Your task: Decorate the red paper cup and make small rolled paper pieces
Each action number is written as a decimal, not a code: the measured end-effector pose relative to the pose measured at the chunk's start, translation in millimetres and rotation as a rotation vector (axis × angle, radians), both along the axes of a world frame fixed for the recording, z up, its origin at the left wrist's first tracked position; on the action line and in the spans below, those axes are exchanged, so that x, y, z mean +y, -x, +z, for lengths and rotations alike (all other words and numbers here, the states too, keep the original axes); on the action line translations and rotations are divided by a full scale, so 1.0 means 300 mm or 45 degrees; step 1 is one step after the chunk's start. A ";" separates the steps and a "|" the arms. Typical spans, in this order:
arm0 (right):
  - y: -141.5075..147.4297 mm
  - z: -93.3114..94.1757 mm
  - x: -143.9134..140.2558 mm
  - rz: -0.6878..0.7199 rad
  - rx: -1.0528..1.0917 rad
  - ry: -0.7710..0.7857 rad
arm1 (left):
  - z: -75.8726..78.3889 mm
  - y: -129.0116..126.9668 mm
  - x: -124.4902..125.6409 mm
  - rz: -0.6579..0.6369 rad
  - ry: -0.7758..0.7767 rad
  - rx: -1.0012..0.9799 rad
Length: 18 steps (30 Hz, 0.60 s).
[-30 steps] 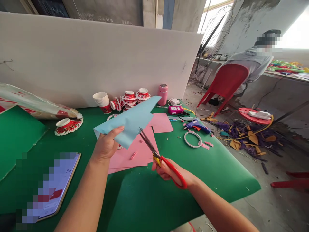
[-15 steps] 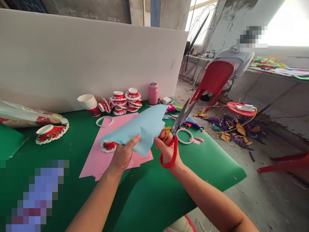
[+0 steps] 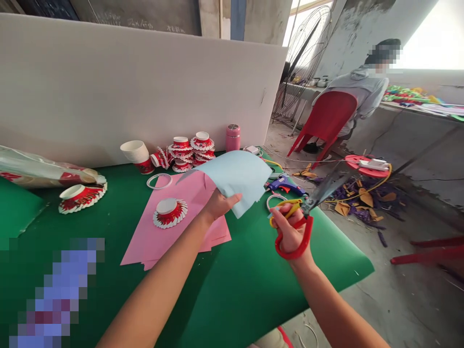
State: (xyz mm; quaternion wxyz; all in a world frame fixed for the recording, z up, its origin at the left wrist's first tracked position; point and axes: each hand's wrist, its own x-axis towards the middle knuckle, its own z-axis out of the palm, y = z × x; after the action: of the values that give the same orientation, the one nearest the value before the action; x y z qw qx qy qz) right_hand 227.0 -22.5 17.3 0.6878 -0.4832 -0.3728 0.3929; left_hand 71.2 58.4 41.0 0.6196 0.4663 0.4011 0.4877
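My left hand [image 3: 222, 203] pinches a light blue sheet of paper [image 3: 241, 176] by its near edge, thumb on top. The sheet bows upward over the table, and its right edge has small notches. To the right, my right hand [image 3: 290, 229] is closed around scissors [image 3: 306, 208] with a red handle and a yellow handle. Their blades point up and right, away from the paper. A tiny pale blue bit shows at my right fingertips. Below the sheet, pink paper [image 3: 139, 246] lies on the green table [image 3: 224, 295], carrying a pleated red-and-white paper cup [image 3: 167, 208].
Stacked cups [image 3: 136, 152], several pleated cups [image 3: 181, 152] and a pink flask [image 3: 232, 137] stand along the white board [image 3: 145, 92]. A blue glue gun [image 3: 284, 182] and tape roll [image 3: 276, 200] lie right. A person [image 3: 362, 92] sits beyond on a red chair [image 3: 331, 116].
Both hands have shifted right, the right one farther, and the scissors have come away from the paper's edge. The pleated cup on the pink paper is now uncovered.
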 end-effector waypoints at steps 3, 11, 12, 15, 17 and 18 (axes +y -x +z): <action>-0.017 0.006 -0.010 0.043 -0.067 0.004 | -0.064 -0.047 0.013 0.018 0.146 -0.042; 0.013 0.001 0.021 0.161 -0.229 0.105 | -0.117 -0.056 -0.084 0.096 0.429 0.069; 0.020 0.003 0.025 0.180 -0.221 0.110 | -0.106 -0.042 -0.107 0.137 0.401 0.100; 0.050 0.016 0.024 0.289 -0.220 0.155 | -0.073 0.009 -0.188 0.414 0.096 0.346; 0.080 0.021 0.013 0.416 -0.226 0.218 | -0.060 0.042 -0.245 0.443 -0.211 0.561; 0.097 0.022 0.006 0.480 -0.221 0.245 | -0.058 0.055 -0.271 0.344 -0.259 0.606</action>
State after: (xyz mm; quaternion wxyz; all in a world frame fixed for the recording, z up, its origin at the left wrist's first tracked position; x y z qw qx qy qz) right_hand 197.9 -20.7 23.8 0.5185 -0.5003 -0.4750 0.5053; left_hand 54.8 -22.9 23.7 0.3875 0.5698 0.5426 0.4803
